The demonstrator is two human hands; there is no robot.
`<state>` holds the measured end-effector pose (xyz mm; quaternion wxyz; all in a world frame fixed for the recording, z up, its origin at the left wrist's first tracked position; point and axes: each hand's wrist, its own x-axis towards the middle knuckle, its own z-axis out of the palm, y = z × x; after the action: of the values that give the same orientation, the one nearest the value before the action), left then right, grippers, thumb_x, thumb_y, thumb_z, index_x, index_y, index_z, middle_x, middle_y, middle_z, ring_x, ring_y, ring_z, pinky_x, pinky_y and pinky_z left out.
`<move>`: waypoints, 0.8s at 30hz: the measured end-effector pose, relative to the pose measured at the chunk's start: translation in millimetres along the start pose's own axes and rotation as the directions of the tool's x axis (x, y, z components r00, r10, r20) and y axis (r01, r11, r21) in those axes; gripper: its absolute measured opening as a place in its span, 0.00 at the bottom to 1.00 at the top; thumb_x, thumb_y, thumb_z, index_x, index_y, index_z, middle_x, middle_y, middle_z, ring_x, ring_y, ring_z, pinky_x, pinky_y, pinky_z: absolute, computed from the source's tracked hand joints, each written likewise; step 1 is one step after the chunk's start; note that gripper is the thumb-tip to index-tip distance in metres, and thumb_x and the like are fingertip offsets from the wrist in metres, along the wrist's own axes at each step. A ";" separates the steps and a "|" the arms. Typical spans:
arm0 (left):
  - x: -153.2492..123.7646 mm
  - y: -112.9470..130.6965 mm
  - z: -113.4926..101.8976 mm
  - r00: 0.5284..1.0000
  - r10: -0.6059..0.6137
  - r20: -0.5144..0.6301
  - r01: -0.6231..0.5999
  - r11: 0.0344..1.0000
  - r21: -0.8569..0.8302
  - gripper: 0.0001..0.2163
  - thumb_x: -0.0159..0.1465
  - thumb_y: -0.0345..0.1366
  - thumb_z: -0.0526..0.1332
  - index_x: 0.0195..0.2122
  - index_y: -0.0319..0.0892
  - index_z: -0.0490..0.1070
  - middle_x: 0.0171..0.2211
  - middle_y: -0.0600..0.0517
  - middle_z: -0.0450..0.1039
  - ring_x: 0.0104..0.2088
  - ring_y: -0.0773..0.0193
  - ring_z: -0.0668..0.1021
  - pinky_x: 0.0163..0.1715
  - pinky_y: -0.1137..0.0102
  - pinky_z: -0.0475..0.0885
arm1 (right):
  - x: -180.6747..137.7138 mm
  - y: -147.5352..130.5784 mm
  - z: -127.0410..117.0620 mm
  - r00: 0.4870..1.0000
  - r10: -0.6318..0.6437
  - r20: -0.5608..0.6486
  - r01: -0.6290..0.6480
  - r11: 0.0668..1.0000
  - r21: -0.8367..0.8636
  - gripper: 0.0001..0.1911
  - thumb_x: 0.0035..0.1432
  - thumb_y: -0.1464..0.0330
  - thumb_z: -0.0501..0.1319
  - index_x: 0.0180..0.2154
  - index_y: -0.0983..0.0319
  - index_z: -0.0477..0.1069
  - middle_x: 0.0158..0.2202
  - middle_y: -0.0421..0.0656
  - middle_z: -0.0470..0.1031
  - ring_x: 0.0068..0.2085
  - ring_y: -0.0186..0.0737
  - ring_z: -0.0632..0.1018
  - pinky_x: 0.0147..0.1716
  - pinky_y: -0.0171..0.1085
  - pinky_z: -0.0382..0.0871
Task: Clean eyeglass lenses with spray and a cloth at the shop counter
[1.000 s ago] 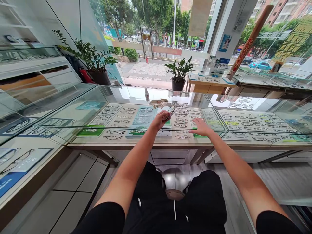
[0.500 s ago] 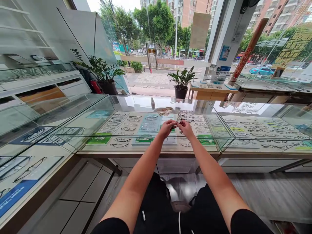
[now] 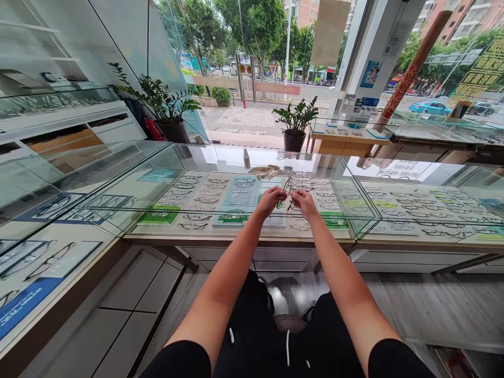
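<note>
Two hands (image 3: 269, 202), two potted plants (image 3: 296, 119)

At center, the glasses (image 3: 287, 185) are partly hidden by fingers (image 3: 277, 192); at upper right, yellow lettering (image 3: 475, 79) is cropped.

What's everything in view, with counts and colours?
Held glasses: one pair, dark, over middle case
Displayed glasses: many, mixed colours, inside glass cases
Flat cards: several, green, inside glass cases
Bottle: one, pale, on middle case
Potted plants: two, green, beyond glass cases
Pole: one, reddish brown, slanting, right
Largest car: one, blue, outside
Trees: several, green, outside
Sleeves: two, black, lower edge
Trousers: one, black, bottom centre
Left hand: one, bare, holding glasses
Right hand: one, bare, holding glasses
</note>
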<state>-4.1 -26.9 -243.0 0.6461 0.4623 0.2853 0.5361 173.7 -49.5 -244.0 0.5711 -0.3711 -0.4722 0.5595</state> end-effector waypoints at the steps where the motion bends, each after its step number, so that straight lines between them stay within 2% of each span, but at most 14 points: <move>1: 0.2 -0.2 -0.4 1.000 -0.002 -0.005 0.002 1.000 -0.002 0.13 0.51 0.41 0.76 0.28 0.42 0.74 0.28 0.52 0.75 0.31 0.65 0.76 0.38 0.67 0.71 | -1.2 -1.7 -0.4 1.000 0.014 -0.001 -0.014 1.000 0.026 0.24 0.45 0.52 0.82 0.26 0.59 0.74 0.22 0.36 0.71 0.24 0.30 0.65 0.23 0.34 0.58; 4: 1.3 -1.0 -1.3 1.000 -0.005 -0.022 0.005 1.000 -0.007 0.11 0.53 0.39 0.73 0.29 0.43 0.71 0.27 0.52 0.75 0.31 0.63 0.77 0.39 0.66 0.72 | -3.7 -5.7 -2.7 0.998 0.055 -0.008 -0.054 0.992 0.114 0.21 0.45 0.55 0.82 0.29 0.59 0.76 0.26 0.41 0.80 0.26 0.32 0.73 0.25 0.33 0.66; 6: 2.2 -1.8 -1.5 1.000 -0.009 -0.030 0.009 1.000 -0.008 0.11 0.54 0.38 0.71 0.29 0.43 0.70 0.27 0.52 0.74 0.31 0.62 0.78 0.39 0.66 0.73 | -3.5 -6.7 -5.2 0.997 0.076 -0.023 -0.070 0.979 0.189 0.21 0.45 0.57 0.82 0.30 0.59 0.76 0.27 0.41 0.82 0.26 0.32 0.75 0.26 0.33 0.70; 12: 4.3 -3.3 -0.9 0.999 -0.011 -0.032 0.011 1.000 0.001 0.10 0.57 0.36 0.69 0.30 0.44 0.66 0.26 0.53 0.72 0.29 0.63 0.76 0.33 0.69 0.69 | 2.9 -6.4 -15.3 0.987 0.136 -0.091 -0.083 0.898 0.432 0.15 0.52 0.61 0.78 0.32 0.58 0.74 0.29 0.39 0.84 0.27 0.31 0.77 0.27 0.31 0.73; 17: 3.7 -2.3 0.4 1.000 -0.018 -0.019 0.018 1.000 -0.012 0.11 0.56 0.36 0.70 0.29 0.44 0.66 0.25 0.53 0.69 0.28 0.64 0.74 0.33 0.68 0.69 | 1.5 -10.4 -24.1 0.976 0.175 -0.131 -0.068 0.813 0.578 0.12 0.61 0.58 0.70 0.32 0.58 0.74 0.29 0.41 0.83 0.27 0.34 0.76 0.26 0.34 0.71; 21: 2.4 -1.4 0.9 0.999 -0.032 -0.018 0.031 0.999 -0.025 0.12 0.55 0.35 0.71 0.28 0.44 0.66 0.25 0.53 0.67 0.28 0.65 0.72 0.32 0.69 0.68 | -2.7 -12.6 -29.4 0.979 0.150 -0.140 -0.030 0.779 0.627 0.17 0.65 0.51 0.64 0.33 0.57 0.74 0.30 0.42 0.82 0.30 0.37 0.76 0.27 0.37 0.69; 24: 1.9 0.6 -1.0 0.998 -0.043 -0.054 0.040 0.998 -0.047 0.11 0.55 0.36 0.70 0.29 0.44 0.66 0.26 0.53 0.69 0.29 0.65 0.74 0.35 0.69 0.70 | -1.5 -11.8 -30.0 0.986 0.102 -0.133 -0.016 0.848 0.530 0.18 0.66 0.49 0.62 0.33 0.55 0.71 0.29 0.42 0.79 0.31 0.40 0.75 0.29 0.39 0.68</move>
<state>-4.7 -24.8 -242.7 0.6593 0.4266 0.3002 0.5415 205.8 -48.9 -241.4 0.6688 -0.2570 -0.2428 0.6540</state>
